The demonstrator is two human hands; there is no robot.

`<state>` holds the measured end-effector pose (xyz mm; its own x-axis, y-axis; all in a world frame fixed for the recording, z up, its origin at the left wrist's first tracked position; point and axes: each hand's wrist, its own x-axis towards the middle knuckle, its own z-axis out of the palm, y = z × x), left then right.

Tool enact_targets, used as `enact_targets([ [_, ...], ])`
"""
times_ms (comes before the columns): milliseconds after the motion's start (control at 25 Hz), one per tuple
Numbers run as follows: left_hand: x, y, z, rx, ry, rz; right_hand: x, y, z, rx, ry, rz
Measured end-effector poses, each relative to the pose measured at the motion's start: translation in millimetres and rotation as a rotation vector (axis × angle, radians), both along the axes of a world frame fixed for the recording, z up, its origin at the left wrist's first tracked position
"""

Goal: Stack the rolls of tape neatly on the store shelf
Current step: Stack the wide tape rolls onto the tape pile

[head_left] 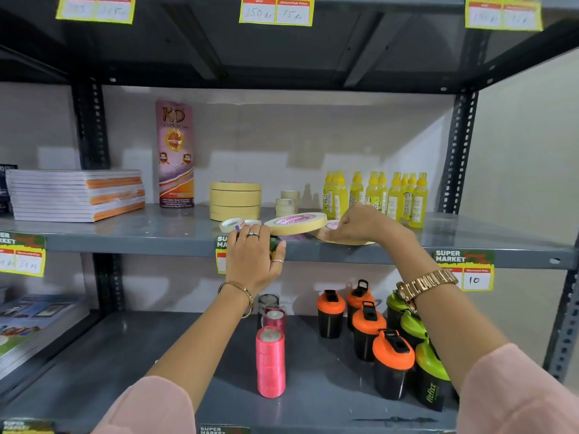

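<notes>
Standing next to her at the grey metal store shelf (pixel 156 233) rn. Loose tape is all bunched at the front lip, prob so it's easy to sort before it goes back.

Her left hand (pixel 252 256) sits at the shelf edge, fingers curled over something dark green I can't make out, index tip near a small white roll of tape with printed core (pixel 231 224). Can't tell if she's really gripping the dark thing or just resting on it.

Her right hand (pixel 357 225) is palm down, fingers spread flat on a wide flat cream roll of masking tape (pixel 344 241) lying on the shelf. Looks like she's pinning it so it doesn't slide. Another big cream roll with red lettering on its core (pixel 296 223) is tilted, one edge propped up btwn her two hands, partly leaning over the flat one afaict.

Behind is a tidy stack of cream masking tape rolls (pixel 235 200), w/ two short stacks of small pale rolls (pixel 286 203) just right of it. My guess: the big loose ones go on that stack since the widths match. Yellow glue bottles (pixel 376 194) stand close on the right, so not much elbow room there.
</notes>
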<state>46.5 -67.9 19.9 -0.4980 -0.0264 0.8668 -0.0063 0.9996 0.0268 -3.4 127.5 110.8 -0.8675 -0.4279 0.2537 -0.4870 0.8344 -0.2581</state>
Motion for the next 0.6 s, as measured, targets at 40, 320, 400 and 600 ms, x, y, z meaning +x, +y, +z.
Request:
enact_targets([
  [40,1,0,0,-0.001,0.001,-0.003,1,3,0,-0.002,0.001,0.026],
  [320,6,1,1,-0.026,0.023,-0.006,9,8,10,0.153,0.238,-0.036],
  [400,5,0,1,-0.027,0.027,-0.010,20,6,14,0.307,0.349,-0.111],
  [600,4,-2,0,-0.052,0.009,-0.009,44,4,26,0.527,0.555,-0.249],
])
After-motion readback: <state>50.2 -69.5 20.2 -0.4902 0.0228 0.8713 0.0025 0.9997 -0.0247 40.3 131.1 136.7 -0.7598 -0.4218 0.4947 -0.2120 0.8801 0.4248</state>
